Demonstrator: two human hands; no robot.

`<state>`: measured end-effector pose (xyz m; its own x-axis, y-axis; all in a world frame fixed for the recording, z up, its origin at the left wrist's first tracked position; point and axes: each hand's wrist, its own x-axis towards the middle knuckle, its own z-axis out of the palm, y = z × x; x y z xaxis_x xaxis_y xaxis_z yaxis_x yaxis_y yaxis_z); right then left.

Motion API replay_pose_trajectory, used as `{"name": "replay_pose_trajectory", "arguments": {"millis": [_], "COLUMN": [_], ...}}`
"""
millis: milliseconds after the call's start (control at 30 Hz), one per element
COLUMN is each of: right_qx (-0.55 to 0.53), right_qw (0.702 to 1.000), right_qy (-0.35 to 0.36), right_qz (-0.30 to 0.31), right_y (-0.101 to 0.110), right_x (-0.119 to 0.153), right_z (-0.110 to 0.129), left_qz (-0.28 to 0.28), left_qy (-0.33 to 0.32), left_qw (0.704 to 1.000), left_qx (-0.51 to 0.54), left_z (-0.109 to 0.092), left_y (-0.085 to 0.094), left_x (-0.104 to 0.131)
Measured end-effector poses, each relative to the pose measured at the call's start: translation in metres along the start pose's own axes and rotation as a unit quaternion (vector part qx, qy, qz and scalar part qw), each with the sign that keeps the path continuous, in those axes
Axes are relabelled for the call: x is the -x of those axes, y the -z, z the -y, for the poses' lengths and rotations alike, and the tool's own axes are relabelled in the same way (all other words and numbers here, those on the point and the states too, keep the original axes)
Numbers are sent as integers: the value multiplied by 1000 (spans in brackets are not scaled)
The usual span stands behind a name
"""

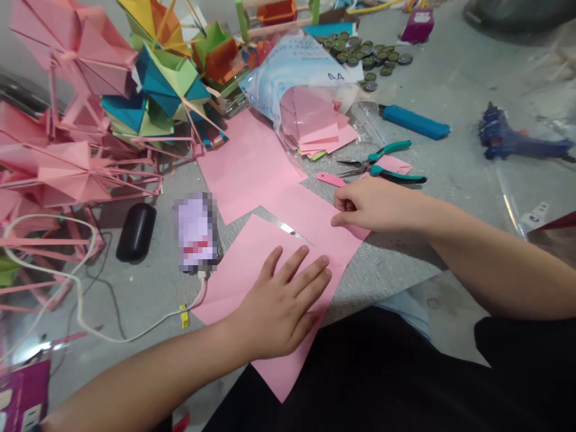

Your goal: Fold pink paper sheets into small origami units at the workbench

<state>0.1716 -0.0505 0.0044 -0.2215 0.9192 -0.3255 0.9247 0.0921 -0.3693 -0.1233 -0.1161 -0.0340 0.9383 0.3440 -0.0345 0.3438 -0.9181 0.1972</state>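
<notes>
My left hand (pixel 288 300) lies flat with fingers spread on a pink paper sheet (pixel 243 252), whose lower corner hangs past the table edge. A narrow slit divides this sheet from more pink paper (pixel 324 216) on its right; a shiny metal strip (pixel 288 229) shows in the slit. My right hand (pixel 360 204) is closed over the right part of the paper, its fingers curled. Anything inside them is hidden. A pink handle with a hole (pixel 330 179) emerges just behind that hand; I cannot tell whether it is gripped. Another pink sheet (pixel 252 162) lies farther back.
Green-handled pliers (pixel 369 165), a blue cutter (pixel 416 122) and a glue gun (pixel 517 141) lie to the right. A phone (pixel 195 231) with a white cable and a black case (pixel 136 232) are left. Folded-paper models (pixel 76 150) crowd the left; a paper packet (pixel 306 72) sits behind.
</notes>
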Motion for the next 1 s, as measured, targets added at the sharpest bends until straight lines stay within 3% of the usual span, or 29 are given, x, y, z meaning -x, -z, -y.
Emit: {"name": "replay_pose_trajectory", "arguments": {"millis": [700, 1000], "right_qx": [14, 8], "right_qw": [999, 997], "right_qy": [27, 69], "right_qz": [25, 26], "right_y": [4, 2], "right_x": [5, 3], "right_z": [-5, -15], "left_qz": [9, -40], "left_qy": [28, 15], "left_qw": [999, 999], "left_qx": [23, -2], "left_z": [-7, -8], "left_y": [-1, -6], "left_x": [-12, -13]}}
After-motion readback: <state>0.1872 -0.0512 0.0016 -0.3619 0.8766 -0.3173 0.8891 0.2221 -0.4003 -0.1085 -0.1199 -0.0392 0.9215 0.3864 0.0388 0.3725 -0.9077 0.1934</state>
